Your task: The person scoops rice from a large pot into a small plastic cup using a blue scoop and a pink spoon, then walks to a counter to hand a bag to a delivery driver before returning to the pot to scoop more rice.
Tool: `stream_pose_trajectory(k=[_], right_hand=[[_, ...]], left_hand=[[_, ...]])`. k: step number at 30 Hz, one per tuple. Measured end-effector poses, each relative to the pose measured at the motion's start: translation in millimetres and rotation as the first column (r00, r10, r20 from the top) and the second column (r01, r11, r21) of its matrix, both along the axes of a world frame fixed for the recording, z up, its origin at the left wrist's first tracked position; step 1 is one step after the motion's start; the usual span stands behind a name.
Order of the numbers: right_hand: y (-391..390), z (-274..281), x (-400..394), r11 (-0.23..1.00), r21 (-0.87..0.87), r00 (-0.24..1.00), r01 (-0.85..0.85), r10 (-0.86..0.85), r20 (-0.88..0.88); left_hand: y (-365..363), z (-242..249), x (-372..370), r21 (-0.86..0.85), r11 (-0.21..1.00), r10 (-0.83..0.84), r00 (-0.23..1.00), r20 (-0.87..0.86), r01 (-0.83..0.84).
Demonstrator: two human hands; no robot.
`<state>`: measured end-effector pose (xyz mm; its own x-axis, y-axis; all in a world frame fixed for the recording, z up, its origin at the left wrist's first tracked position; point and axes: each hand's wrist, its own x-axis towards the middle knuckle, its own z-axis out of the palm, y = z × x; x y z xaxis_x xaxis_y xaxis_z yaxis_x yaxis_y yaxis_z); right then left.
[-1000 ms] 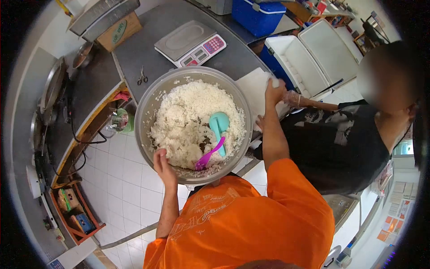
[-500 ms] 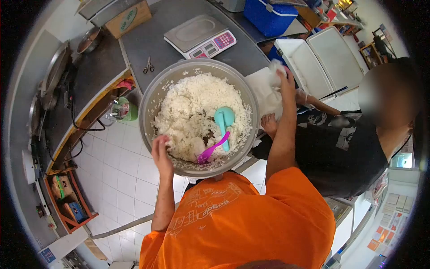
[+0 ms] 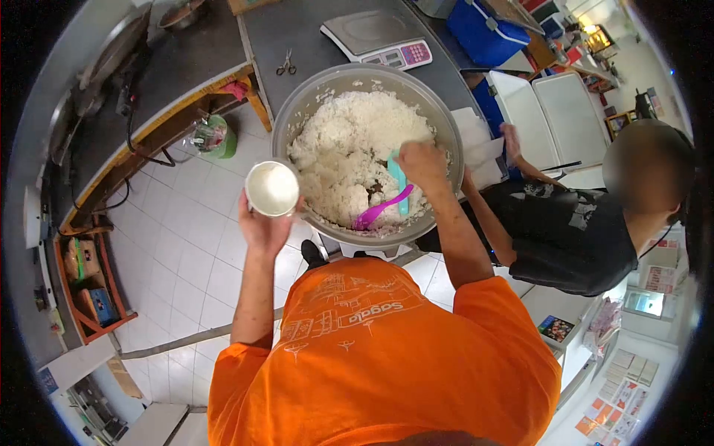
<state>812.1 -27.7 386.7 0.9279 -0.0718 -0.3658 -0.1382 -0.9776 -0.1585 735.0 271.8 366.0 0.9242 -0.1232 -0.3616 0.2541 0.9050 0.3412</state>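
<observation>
A large round metal pot [image 3: 292, 91] holds white rice [image 3: 349, 137]. My left hand [image 3: 265, 227] is wrapped round a white cup [image 3: 272, 189] at the pot's left edge; something white is inside the cup. Over the right part of the rice, my right hand [image 3: 424, 165] is closed on the turquoise scoop [image 3: 402, 195], covering its upper part. A purple spoon [image 3: 381, 209] lies on the rice just left of the scoop.
Behind the pot are a scale [image 3: 379, 44] and scissors [image 3: 286, 62]. A co-worker in black [image 3: 550, 230] stands at the right, hands near white sheets [image 3: 476, 145]. Beyond are a white cooler [image 3: 520, 111] and a blue cooler [image 3: 487, 33]. A green bin [image 3: 221, 141] stands left.
My left hand now holds up the white cup. My right hand has moved from the white sheets to the scoop in the pot. The camera view has shifted.
</observation>
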Motion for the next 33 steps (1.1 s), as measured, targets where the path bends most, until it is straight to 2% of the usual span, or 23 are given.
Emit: stream_pose_trajectory(k=[1, 2, 3, 4, 6, 7, 8, 10, 11, 12, 13, 14, 16, 17, 20, 22, 23, 25, 26, 28, 29, 31, 33], right_hand=[[-3.8, -14.9, -9.2, 1.0, -0.012, 1.0, -0.007, 0.007, -0.001], [-4.6, -30.1, -24.2, 0.966, -0.038, 0.965, -0.256, 0.253, -0.071], [-2.6, -44.4, -35.0, 0.87, -0.044, 0.865, -0.49, 0.48, -0.147], [1.5, -58.9, -39.8, 0.865, -0.048, 0.86, -0.499, 0.488, -0.152], [11.7, -74.4, -50.4, 0.716, -0.32, 0.765, -0.62, 0.642, -0.045], [9.4, -68.8, -49.5, 0.689, -0.282, 0.713, -0.668, 0.7, 0.021], [9.0, -63.9, -42.9, 0.679, -0.29, 0.706, -0.675, 0.708, 0.018], [5.6, -59.1, -38.0, 0.855, 0.021, 0.836, -0.518, 0.512, -0.197], [1.9, -54.7, -37.2, 0.857, 0.018, 0.836, -0.516, 0.508, -0.207], [-2.2, -46.7, -36.4, 0.862, -0.132, 0.871, -0.49, 0.481, -0.098], [-5.0, -35.3, -37.7, 0.854, -0.275, 0.886, -0.441, 0.462, 0.015], [-9.4, -19.3, -39.6, 0.853, -0.28, 0.887, -0.441, 0.461, 0.007], [-14.0, 15.2, -43.2, 0.843, -0.395, 0.902, -0.365, 0.425, 0.074], [-20.8, 10.6, -43.6, 0.841, -0.398, 0.903, -0.366, 0.425, 0.069], [-38.7, -35.5, -40.9, 0.885, -0.398, 0.967, -0.242, 0.255, -0.022], [-32.7, -59.3, -22.3, 0.966, -0.123, 0.892, -0.229, 0.258, 0.37], [-32.1, -59.0, -12.3, 0.966, -0.125, 0.894, -0.228, 0.258, 0.365], [-21.4, -33.6, -1.1, 0.981, -0.04, 0.82, -0.189, 0.18, 0.544], [-25.4, -27.9, 0.3, 0.982, -0.041, 0.82, -0.182, 0.175, 0.545], [-37.5, -16.9, 2.1, 0.951, -0.308, 0.934, -0.002, 0.112, 0.338], [-40.3, -12.2, 0.0, 0.95, -0.311, 0.932, -0.004, 0.116, 0.342], [-42.6, -4.6, -6.9, 0.842, -0.522, 0.943, -0.135, 0.271, 0.195], [-42.1, -6.3, -2.9, 0.828, -0.536, 0.945, -0.166, 0.289, 0.154]], left_hand=[[11.7, 5.5, -6.3, 0.029, 0.999, -0.027, 0.999, 0.038, 0.026], [22.6, 7.8, -11.9, 0.062, 0.997, -0.053, 0.996, 0.074, 0.048], [32.2, 4.9, -16.0, 0.054, 0.998, -0.043, 0.997, 0.071, 0.039], [40.8, 1.4, -19.7, 0.061, 0.998, -0.022, 0.997, 0.077, 0.017], [50.7, -4.8, -27.2, 0.064, 0.998, -0.002, 0.997, 0.076, -0.003], [52.7, -8.0, -28.2, 0.038, 0.999, 0.021, 0.999, 0.05, -0.023], [54.8, -11.3, -27.9, 0.013, 0.999, 0.048, 0.998, 0.028, -0.048], [57.3, -21.1, -30.2, -0.005, 1.0, 0.022, 0.998, 0.066, -0.021], [57.1, -25.7, -29.8, -0.02, 1.0, -0.012, 0.994, 0.112, 0.014], [52.9, -22.3, -29.1, -0.03, 0.999, -0.014, 0.994, 0.107, 0.018], [45.9, -14.4, -27.6, 0.075, 0.997, 0.025, 0.999, 0.023, -0.027], [41.8, -11.0, -26.2, 0.184, 0.981, 0.075, 0.996, -0.055, -0.064], [42.0, -16.3, -25.4, 0.201, 0.978, 0.068, 0.996, -0.056, -0.055], [42.4, -21.1, -24.8, 0.21, 0.976, 0.06, 0.998, -0.025, -0.053], [43.5, -29.7, -26.7, 0.243, 0.97, 0.027, 1.0, -0.004, -0.025], [41.5, -35.3, -23.9, 0.258, 0.966, 0.006, 1.0, -0.01, -0.003], [43.7, -38.5, -22.7, 0.274, 0.962, -0.017, 1.0, -0.013, 0.02], [42.4, -39.5, -24.1, 0.289, 0.955, -0.054, 0.998, -0.024, 0.059], [41.7, -36.2, -22.4, 0.299, 0.953, -0.033, 0.999, -0.025, 0.039], [40.5, -30.3, -19.6, 0.308, 0.951, -0.013, 1.0, -0.021, 0.019], [39.5, -28.2, -19.2, 0.308, 0.951, 0.012, 1.0, -0.024, -0.005], [37.9, -29.5, -19.3, 0.301, 0.953, 0.052, 0.998, -0.029, -0.041], [37.3, -38.8, -22.1, 0.358, 0.93, 0.102, 0.994, -0.04, -0.081]])
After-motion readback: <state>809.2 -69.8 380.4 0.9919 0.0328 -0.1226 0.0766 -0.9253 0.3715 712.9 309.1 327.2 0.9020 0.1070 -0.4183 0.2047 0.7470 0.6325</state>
